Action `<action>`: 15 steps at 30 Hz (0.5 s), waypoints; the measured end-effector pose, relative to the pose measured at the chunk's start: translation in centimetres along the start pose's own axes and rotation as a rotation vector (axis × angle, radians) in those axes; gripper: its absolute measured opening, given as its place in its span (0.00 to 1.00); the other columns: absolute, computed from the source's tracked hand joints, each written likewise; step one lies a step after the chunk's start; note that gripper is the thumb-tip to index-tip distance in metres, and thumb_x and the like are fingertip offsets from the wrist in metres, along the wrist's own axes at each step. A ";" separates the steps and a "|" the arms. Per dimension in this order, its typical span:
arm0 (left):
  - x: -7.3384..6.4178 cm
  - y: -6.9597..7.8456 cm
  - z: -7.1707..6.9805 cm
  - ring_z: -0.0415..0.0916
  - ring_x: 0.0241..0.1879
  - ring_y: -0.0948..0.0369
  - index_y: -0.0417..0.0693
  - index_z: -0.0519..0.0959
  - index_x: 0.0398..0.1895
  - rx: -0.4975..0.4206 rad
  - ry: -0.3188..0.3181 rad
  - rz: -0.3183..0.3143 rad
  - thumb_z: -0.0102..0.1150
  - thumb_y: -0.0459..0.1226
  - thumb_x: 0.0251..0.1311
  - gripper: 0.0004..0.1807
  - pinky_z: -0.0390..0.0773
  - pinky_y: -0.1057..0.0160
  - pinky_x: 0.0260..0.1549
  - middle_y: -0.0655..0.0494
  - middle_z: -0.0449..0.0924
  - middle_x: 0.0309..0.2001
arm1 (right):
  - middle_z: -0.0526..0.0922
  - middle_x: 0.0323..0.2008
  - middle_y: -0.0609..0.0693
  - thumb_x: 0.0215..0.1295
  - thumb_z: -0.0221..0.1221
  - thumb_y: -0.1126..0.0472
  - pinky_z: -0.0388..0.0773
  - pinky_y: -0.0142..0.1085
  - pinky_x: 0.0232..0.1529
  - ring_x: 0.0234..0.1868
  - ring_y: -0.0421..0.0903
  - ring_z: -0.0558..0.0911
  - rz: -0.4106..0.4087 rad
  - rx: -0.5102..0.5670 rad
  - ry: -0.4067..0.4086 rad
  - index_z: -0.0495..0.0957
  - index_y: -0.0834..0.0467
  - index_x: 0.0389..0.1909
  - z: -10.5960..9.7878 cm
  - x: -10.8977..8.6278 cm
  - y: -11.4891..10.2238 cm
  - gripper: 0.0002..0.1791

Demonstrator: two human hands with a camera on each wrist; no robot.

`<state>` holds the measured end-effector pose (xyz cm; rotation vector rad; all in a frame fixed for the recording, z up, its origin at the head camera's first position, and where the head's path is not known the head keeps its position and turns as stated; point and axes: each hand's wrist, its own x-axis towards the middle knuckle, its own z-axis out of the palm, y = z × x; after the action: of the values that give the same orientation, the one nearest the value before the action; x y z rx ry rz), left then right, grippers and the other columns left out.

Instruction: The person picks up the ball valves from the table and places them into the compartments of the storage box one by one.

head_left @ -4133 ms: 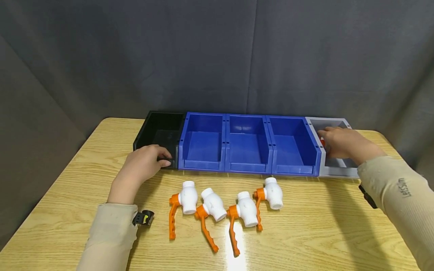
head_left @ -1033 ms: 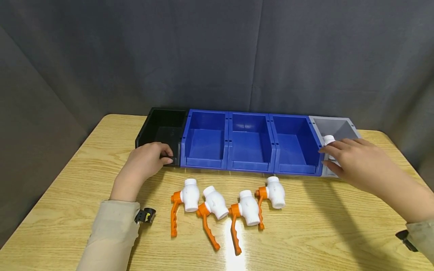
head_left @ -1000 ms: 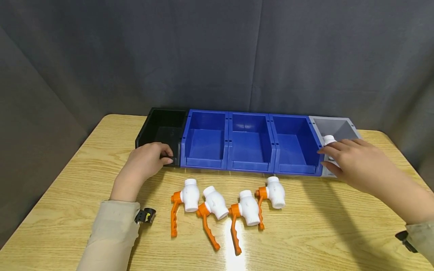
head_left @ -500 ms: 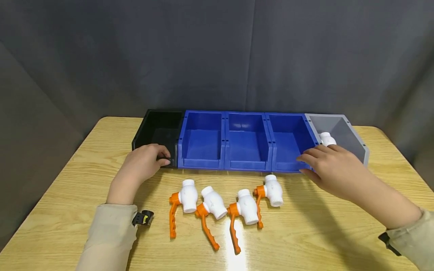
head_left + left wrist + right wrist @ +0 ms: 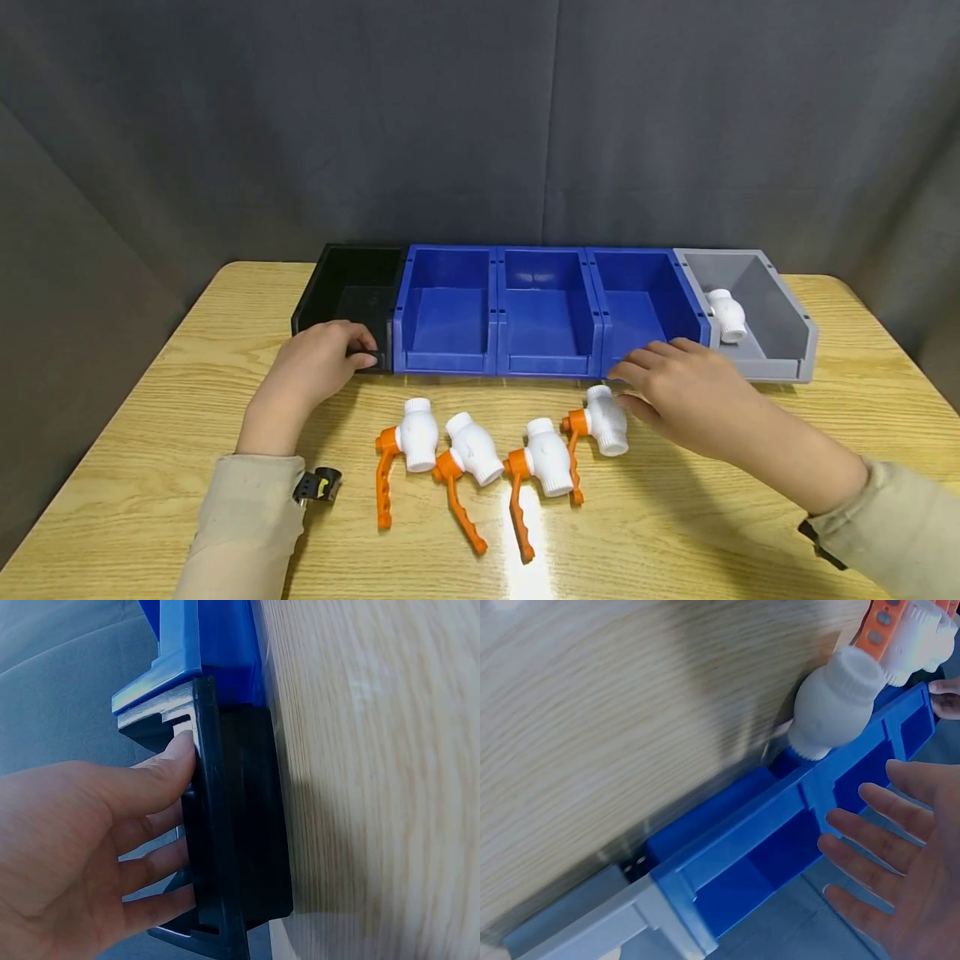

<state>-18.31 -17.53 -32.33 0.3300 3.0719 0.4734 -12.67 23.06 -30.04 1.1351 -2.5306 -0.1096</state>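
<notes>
My left hand holds the front rim of the black bin; in the left wrist view the thumb lies on the rim and the fingers reach behind it. My right hand, fingers spread and holding nothing, hovers just right of the nearest ball valve, a white body with an orange lever handle. More such valves stand to its left: one ball valve, a second valve and a third valve. Another white valve lies in the grey bin, its handle hidden.
Between the black and grey bins stand three joined blue bins: the left blue bin, the middle blue bin and the right blue bin. The wooden table ends at a dark grey curtain.
My right hand has let go of a valve in the grey bin, come out and moved left toward the nearest valve on the table. The left hand has stayed on the black bin.
</notes>
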 end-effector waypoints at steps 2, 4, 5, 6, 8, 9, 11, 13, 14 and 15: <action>0.0 0.0 0.0 0.77 0.38 0.51 0.46 0.84 0.40 0.000 0.000 0.000 0.65 0.38 0.64 0.06 0.77 0.47 0.43 0.49 0.83 0.39 | 0.86 0.37 0.51 0.57 0.71 0.56 0.81 0.47 0.41 0.40 0.51 0.84 0.006 0.012 -0.022 0.84 0.58 0.41 0.0 0.2 -0.4 0.14; 0.1 0.0 0.0 0.77 0.38 0.51 0.46 0.84 0.41 -0.001 -0.001 0.000 0.65 0.38 0.63 0.06 0.77 0.47 0.43 0.49 0.83 0.39 | 0.86 0.37 0.50 0.57 0.71 0.56 0.81 0.48 0.43 0.40 0.51 0.84 0.011 0.023 -0.038 0.84 0.58 0.42 0.1 0.4 -0.7 0.14; 0.1 -0.1 0.0 0.77 0.38 0.51 0.46 0.84 0.41 -0.002 -0.002 0.000 0.65 0.38 0.63 0.06 0.77 0.47 0.43 0.49 0.83 0.38 | 0.86 0.37 0.50 0.57 0.71 0.56 0.81 0.47 0.43 0.40 0.51 0.84 0.010 0.025 -0.040 0.84 0.58 0.42 0.2 0.5 -0.8 0.14; 0.1 -0.1 0.0 0.77 0.38 0.51 0.46 0.84 0.41 -0.004 -0.003 0.000 0.65 0.38 0.63 0.06 0.77 0.47 0.43 0.49 0.83 0.38 | 0.86 0.37 0.50 0.57 0.71 0.56 0.81 0.47 0.43 0.40 0.50 0.84 0.010 0.028 -0.041 0.84 0.58 0.42 0.3 0.6 -0.9 0.14; 0.1 -0.1 0.0 0.77 0.38 0.51 0.46 0.84 0.41 -0.006 -0.004 0.000 0.65 0.38 0.63 0.07 0.77 0.47 0.43 0.49 0.83 0.39 | 0.86 0.37 0.49 0.57 0.71 0.56 0.81 0.47 0.43 0.40 0.50 0.84 0.005 0.032 -0.039 0.84 0.58 0.42 0.4 0.7 -1.2 0.14; 0.1 -0.1 0.0 0.77 0.38 0.51 0.46 0.84 0.41 -0.006 -0.005 -0.001 0.65 0.38 0.63 0.07 0.77 0.47 0.43 0.49 0.83 0.39 | 0.85 0.37 0.49 0.57 0.71 0.55 0.81 0.47 0.43 0.39 0.50 0.84 0.002 0.034 -0.037 0.84 0.58 0.41 0.5 0.8 -1.3 0.15; 0.1 0.0 0.0 0.77 0.38 0.51 0.46 0.84 0.41 -0.007 -0.006 -0.003 0.65 0.38 0.64 0.07 0.77 0.47 0.43 0.49 0.83 0.39 | 0.85 0.36 0.49 0.56 0.71 0.55 0.81 0.47 0.43 0.39 0.49 0.84 -0.006 0.040 -0.036 0.84 0.58 0.41 0.8 0.9 -1.5 0.15; 0.1 0.0 0.0 0.77 0.38 0.51 0.46 0.84 0.41 -0.007 -0.006 -0.005 0.65 0.38 0.64 0.07 0.77 0.47 0.44 0.49 0.83 0.39 | 0.85 0.37 0.48 0.55 0.72 0.54 0.81 0.47 0.43 0.39 0.49 0.84 -0.011 0.049 -0.038 0.84 0.57 0.41 1.0 1.0 -1.6 0.16; 0.0 0.0 0.0 0.77 0.38 0.51 0.46 0.84 0.41 -0.007 -0.007 -0.006 0.65 0.38 0.64 0.07 0.77 0.47 0.44 0.49 0.83 0.39 | 0.85 0.37 0.48 0.55 0.72 0.53 0.81 0.47 0.44 0.39 0.49 0.84 -0.011 0.056 -0.042 0.84 0.57 0.41 1.1 1.0 -1.7 0.17; 0.0 0.0 0.0 0.77 0.38 0.51 0.46 0.84 0.41 -0.007 -0.007 -0.006 0.65 0.38 0.64 0.07 0.77 0.47 0.44 0.49 0.83 0.39 | 0.85 0.38 0.48 0.55 0.72 0.51 0.81 0.47 0.44 0.40 0.49 0.84 -0.010 0.063 -0.048 0.84 0.57 0.42 1.2 1.0 -1.8 0.17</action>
<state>-18.35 -17.55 -32.32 0.3209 3.0625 0.4815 -12.46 21.02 -31.24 1.1829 -2.5875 -0.0608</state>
